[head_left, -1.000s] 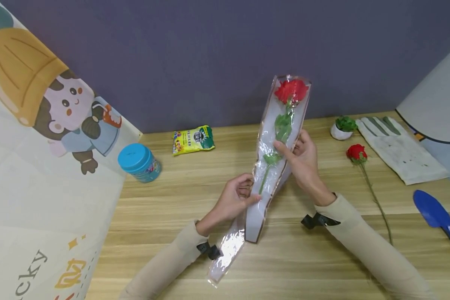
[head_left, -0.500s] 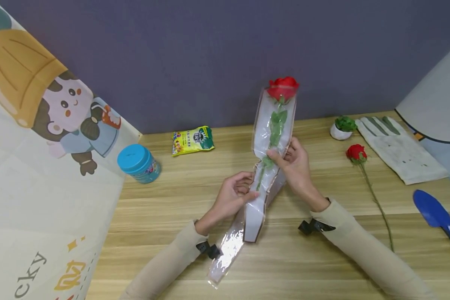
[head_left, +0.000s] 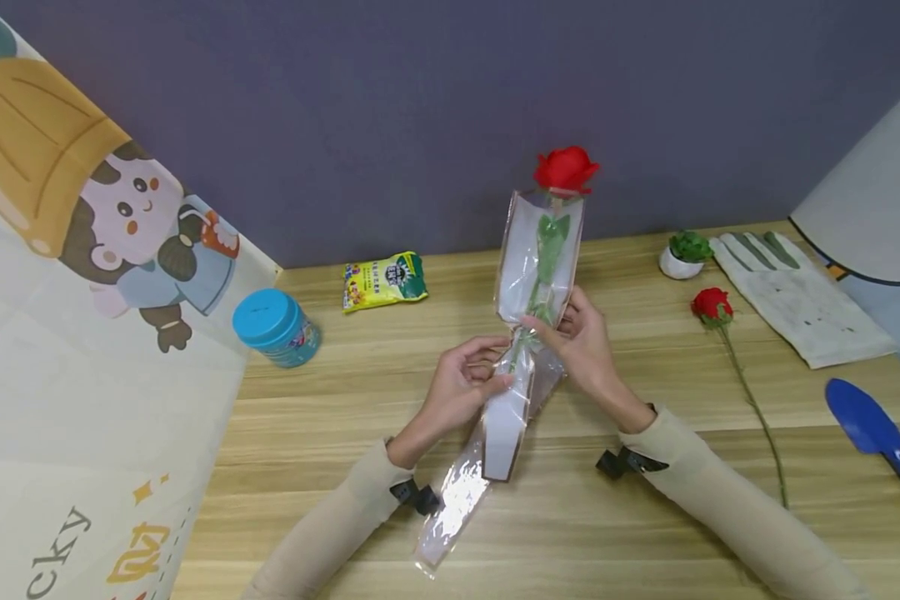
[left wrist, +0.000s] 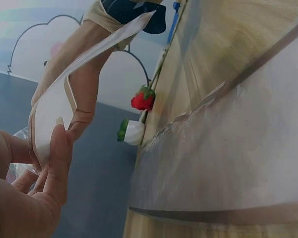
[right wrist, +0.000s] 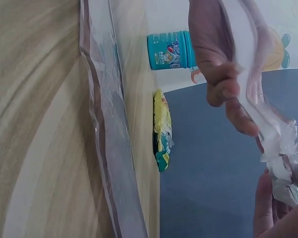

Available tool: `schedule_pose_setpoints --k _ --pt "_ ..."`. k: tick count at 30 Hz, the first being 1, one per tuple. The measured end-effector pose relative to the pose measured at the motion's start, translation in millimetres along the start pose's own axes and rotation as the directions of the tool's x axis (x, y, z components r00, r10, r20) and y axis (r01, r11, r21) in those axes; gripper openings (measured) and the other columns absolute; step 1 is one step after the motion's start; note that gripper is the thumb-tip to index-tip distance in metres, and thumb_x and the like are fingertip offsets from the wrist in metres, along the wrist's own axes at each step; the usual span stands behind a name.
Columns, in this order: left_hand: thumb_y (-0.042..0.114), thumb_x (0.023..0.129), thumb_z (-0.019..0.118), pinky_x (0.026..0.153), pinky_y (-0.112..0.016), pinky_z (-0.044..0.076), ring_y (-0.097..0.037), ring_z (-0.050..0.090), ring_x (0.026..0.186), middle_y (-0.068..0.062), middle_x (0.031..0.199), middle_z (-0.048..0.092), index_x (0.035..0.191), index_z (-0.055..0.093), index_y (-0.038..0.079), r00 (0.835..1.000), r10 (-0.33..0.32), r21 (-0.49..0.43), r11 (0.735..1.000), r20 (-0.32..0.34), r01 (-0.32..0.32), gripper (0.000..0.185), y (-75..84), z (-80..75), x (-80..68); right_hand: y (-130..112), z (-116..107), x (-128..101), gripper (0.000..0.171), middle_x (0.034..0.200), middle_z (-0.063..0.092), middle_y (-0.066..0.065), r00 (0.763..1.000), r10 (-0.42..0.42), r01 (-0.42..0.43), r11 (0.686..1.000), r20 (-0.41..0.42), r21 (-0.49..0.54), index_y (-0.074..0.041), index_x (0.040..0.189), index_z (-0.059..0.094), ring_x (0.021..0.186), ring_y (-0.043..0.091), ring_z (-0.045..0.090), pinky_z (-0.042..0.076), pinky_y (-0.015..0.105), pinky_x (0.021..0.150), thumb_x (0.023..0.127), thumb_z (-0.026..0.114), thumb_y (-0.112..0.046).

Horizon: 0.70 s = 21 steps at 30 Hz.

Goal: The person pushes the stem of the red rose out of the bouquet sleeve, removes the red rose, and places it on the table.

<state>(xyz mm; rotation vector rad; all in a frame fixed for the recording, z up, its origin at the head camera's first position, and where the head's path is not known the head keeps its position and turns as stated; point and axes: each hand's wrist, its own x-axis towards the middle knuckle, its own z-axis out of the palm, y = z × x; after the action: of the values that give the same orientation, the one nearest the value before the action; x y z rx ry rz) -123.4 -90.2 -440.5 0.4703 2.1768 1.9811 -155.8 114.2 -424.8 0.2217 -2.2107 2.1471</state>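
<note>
My left hand [head_left: 461, 379] pinches the lower part of a clear and white flower sleeve [head_left: 502, 429], thumb in front. Higher up, my right hand [head_left: 585, 354] grips the same sleeve and the rose stem inside it, its thumb across the front where the sleeve is crumpled. The red rose bloom [head_left: 566, 169] stands above the sleeve's upper edge, and its green leaves [head_left: 551, 242] show through the film. Both hands appear on the sleeve [right wrist: 244, 54] in the right wrist view. Beneath, a second flower sleeve [head_left: 450, 512] lies flat on the table.
To the right lie another red rose [head_left: 712, 307], a pair of work gloves [head_left: 810, 312] and a blue trowel [head_left: 866, 421], near a small potted succulent [head_left: 686, 254]. A blue jar [head_left: 276, 327] and a yellow-green packet [head_left: 385, 283] are on the left by the wall.
The sleeve has slid down and crumpled at its middle, so the bloom now sticks out of the top. My right hand has moved down and slightly left; my left hand barely moved.
</note>
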Motion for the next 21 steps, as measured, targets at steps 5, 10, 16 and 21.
schedule_pose_setpoints --k 5,10,16,21 --pt "-0.009 0.085 0.075 0.074 -0.019 0.062 -0.006 0.069 0.08 -0.033 0.115 0.069 0.136 0.059 -0.007 1.0 -0.016 -0.01 1.0 0.001 0.016 0.054 1.0 1.0 0.3 1.3 1.7 -2.8 0.058 0.133 0.066 0.03 1.0 -0.011 0.012 1.0 0.019 -0.017 0.001 0.145 0.046 0.092 0.002 0.073 0.065 0.025 0.08 0.094 0.073 -0.002" --pt "-0.005 0.085 0.077 0.075 -0.021 0.063 -0.013 0.072 0.083 -0.032 0.114 0.07 0.134 0.06 -0.007 1.0 -0.004 -0.001 1.0 -0.011 0.004 0.052 0.9 0.8 1.0 -0.1 3.6 -5.3 0.056 0.131 0.066 0.031 0.999 -0.022 0.022 1.0 0.034 -0.016 0.003 0.143 0.046 0.09 0.003 0.072 0.065 0.024 0.079 0.094 0.072 0.001" --pt "-0.008 0.085 0.076 0.074 -0.019 0.062 -0.006 0.069 0.082 -0.034 0.115 0.07 0.134 0.06 -0.009 1.0 0.009 -0.01 1.0 -0.01 -0.009 0.051 1.2 1.7 0.9 1.2 4.1 -6.8 0.055 0.13 0.066 0.032 0.999 -0.039 0.039 0.999 0.024 -0.012 0.004 0.141 0.048 0.09 0.001 0.071 0.065 0.022 0.08 0.093 0.074 -0.001" --pt "-0.007 0.086 0.075 0.077 -0.021 0.064 -0.008 0.071 0.085 -0.033 0.118 0.069 0.135 0.06 -0.008 1.0 0.008 -0.006 1.0 -0.005 -0.008 0.051 1.5 2.9 0.9 1.4 3.0 -5.6 0.051 0.126 0.069 0.032 0.998 -0.062 0.062 0.998 -0.012 -0.023 0.005 0.137 0.053 0.091 -0.001 0.072 0.065 0.023 0.081 0.091 0.075 0.003"
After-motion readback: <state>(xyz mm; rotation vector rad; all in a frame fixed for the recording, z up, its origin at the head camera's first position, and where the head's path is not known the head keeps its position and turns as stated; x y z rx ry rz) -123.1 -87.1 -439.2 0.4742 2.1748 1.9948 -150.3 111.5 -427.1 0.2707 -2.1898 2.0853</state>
